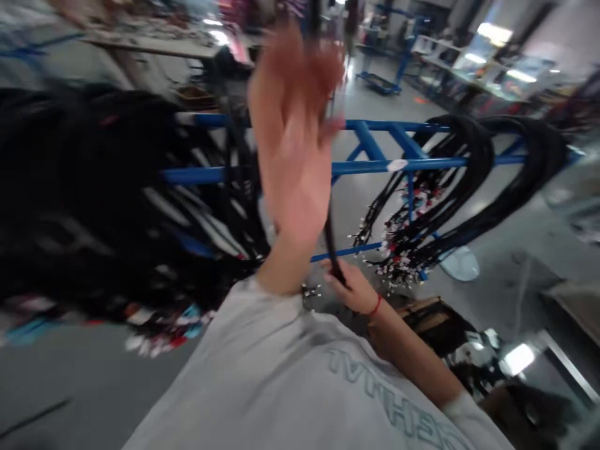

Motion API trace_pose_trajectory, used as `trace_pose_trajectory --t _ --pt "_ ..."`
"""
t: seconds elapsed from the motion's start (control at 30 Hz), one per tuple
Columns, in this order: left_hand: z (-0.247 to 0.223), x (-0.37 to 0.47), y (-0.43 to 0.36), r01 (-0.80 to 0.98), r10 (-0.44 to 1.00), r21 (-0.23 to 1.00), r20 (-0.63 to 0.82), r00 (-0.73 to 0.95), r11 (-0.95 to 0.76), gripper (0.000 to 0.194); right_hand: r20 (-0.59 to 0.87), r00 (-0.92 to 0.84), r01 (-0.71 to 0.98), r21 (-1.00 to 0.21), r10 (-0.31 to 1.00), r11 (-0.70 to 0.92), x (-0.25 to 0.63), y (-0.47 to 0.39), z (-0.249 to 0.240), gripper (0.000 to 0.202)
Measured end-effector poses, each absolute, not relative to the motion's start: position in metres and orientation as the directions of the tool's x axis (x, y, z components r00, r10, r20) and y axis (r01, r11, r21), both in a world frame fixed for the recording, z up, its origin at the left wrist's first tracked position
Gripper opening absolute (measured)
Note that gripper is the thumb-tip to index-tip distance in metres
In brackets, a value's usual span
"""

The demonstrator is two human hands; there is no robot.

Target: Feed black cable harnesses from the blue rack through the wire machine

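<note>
Black cable (330, 240) just below and right of frame center, running up behind the left forearm. Right hand (354, 289), lower center-right, fingers curled round it, red bracelet (375, 305) at wrist. Left hand (295, 137) raised, upper center, motion-blurred; can't tell how open or whether it holds anything. Blue rack (360, 167) across mid-frame; dark cable bundles (480, 150) hang at right, bigger dark mass (94, 181) at left.
</note>
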State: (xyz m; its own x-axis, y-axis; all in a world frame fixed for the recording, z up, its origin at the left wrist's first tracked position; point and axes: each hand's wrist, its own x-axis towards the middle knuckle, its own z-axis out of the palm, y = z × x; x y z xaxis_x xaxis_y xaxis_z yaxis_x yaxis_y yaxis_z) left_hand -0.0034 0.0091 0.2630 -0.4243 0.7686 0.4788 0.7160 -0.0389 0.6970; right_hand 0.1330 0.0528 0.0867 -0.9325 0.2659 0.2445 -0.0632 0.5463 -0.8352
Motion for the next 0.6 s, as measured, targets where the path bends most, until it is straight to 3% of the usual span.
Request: trace_pose_trajectory --t 0.07,0.1,0.13,0.23,0.33,0.43,0.5,0.57,0.6 --pt "0.209 -0.012 -0.001 0.607 0.760 0.744 0.558 -0.333 -0.281 0.060 0.414 -0.885 -0.135 -0.665 0.213 0.735 0.126 0.085 0.125 0.030" --pt "0.180 -0.022 -0.001 0.528 0.790 0.780 0.538 -0.292 -0.336 0.052 0.490 -0.821 -0.061 -0.587 0.294 0.807 0.128 0.109 0.140 0.034" --pt "0.152 -0.034 0.002 0.495 0.767 0.803 0.535 -0.354 -0.332 0.049 0.561 -0.709 0.084 -0.534 0.427 0.841 0.132 0.137 0.151 0.038" --pt "0.091 -0.079 0.013 0.548 0.650 0.824 0.494 -0.577 -0.140 0.045 0.631 -0.236 0.571 -0.525 0.739 0.631 0.154 0.233 0.164 0.059" --pt "0.072 -0.108 0.011 0.477 0.589 0.878 0.401 -0.702 -0.030 0.036 0.522 -0.046 0.774 -0.521 0.852 0.360 0.168 0.313 0.161 0.071" --pt "0.075 -0.106 0.001 0.431 0.577 0.902 0.367 -0.730 -0.027 0.034 0.401 -0.040 0.876 -0.427 0.915 0.225 0.172 0.344 0.172 0.072" --pt "0.078 -0.096 -0.002 0.412 0.582 0.910 0.363 -0.728 -0.052 0.036 0.328 -0.115 0.911 -0.342 0.938 0.231 0.173 0.331 0.197 0.064" --pt "0.078 -0.087 -0.003 0.368 0.608 0.927 0.335 -0.720 -0.076 0.040 0.298 -0.307 0.871 -0.294 0.904 0.393 0.168 0.292 0.232 0.043" --pt "0.077 -0.084 -0.002 0.341 0.622 0.936 0.317 -0.716 -0.084 0.042 0.341 -0.450 0.785 -0.290 0.825 0.547 0.160 0.266 0.249 0.034"
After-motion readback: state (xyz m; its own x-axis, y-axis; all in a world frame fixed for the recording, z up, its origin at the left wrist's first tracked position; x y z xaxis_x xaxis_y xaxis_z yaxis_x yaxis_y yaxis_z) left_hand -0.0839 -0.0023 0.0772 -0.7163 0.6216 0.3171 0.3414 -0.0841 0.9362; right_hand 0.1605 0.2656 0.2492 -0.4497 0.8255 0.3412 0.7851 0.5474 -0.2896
